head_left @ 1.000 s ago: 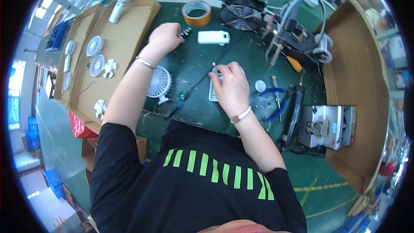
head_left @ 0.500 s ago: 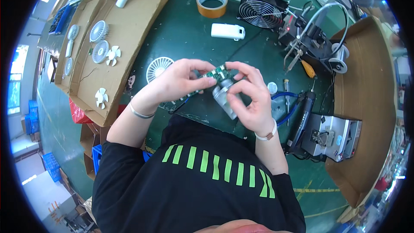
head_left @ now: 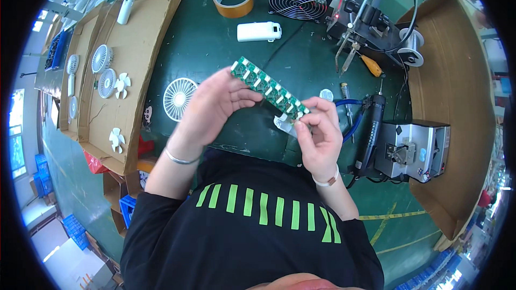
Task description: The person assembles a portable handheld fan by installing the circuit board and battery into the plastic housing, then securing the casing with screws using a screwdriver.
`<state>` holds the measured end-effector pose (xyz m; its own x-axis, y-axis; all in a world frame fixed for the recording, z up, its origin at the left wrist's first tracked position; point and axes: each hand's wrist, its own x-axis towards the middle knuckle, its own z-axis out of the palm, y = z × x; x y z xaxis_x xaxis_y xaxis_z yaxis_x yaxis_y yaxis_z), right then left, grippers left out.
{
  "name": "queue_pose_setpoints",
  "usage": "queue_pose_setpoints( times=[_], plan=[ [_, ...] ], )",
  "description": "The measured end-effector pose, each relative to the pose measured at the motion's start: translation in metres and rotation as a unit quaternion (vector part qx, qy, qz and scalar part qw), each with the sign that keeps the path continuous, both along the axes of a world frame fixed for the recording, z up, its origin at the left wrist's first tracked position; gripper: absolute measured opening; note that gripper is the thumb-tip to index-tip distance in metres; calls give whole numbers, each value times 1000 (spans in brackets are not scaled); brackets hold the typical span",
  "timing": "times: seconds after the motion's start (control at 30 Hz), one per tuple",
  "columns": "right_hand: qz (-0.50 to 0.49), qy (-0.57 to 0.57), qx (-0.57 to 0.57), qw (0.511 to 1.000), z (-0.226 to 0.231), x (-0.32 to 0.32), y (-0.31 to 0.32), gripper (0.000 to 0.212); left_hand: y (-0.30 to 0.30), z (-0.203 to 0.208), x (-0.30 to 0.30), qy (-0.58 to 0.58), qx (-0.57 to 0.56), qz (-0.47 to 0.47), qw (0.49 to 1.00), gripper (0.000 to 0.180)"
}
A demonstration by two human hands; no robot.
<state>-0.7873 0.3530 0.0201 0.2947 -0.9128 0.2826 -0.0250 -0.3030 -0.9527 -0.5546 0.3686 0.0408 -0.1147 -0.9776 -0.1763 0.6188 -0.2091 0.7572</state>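
A long green circuit board panel (head_left: 271,90), made of several repeated sections with white parts, slants from upper left to lower right above the table. My right hand (head_left: 321,137) pinches its lower right end between thumb and fingers. At the upper left end, my left hand (head_left: 209,102) is beside and partly behind the panel, its fingers extended and loosely apart. Below the right end shows a small pale translucent piece (head_left: 285,124), partly hidden by the panel and right hand; I cannot tell whether it is held. A white round fan grille (head_left: 180,99) lies left of my left hand.
A white handle casing (head_left: 259,31), tape roll (head_left: 233,0) and black fan (head_left: 300,0) stand farther back. At right are a soldering stand (head_left: 365,32), a black electric screwdriver (head_left: 372,137) and a grey machine (head_left: 411,150). Cardboard trays (head_left: 148,37) at left hold fan parts.
The panel has come into full view and turned to slant down rightward. My left hand has shifted away from its middle. My right hand has moved from the grey piece to the panel's end.
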Motion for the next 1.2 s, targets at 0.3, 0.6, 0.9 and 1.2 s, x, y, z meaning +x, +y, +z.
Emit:
queue_pose_setpoints(
  times=[0.3,0.6,0.9,1.2],
  plan=[
    [125,-168,183,961,8,-21,3,6,8,-12,-17,-48,-30,64,996,30],
    [84,35,118,989,16,-25,-6,4,0,-16,-22,89,6,111,990,22],
    [-15,126,-72,989,22,-9,-6,5,16,5,-60,-282,-23,-67,957,11],
    [-9,159,-99,982,23,-12,-1,5,18,5,-65,-389,-98,-80,913,11]
  ],
)
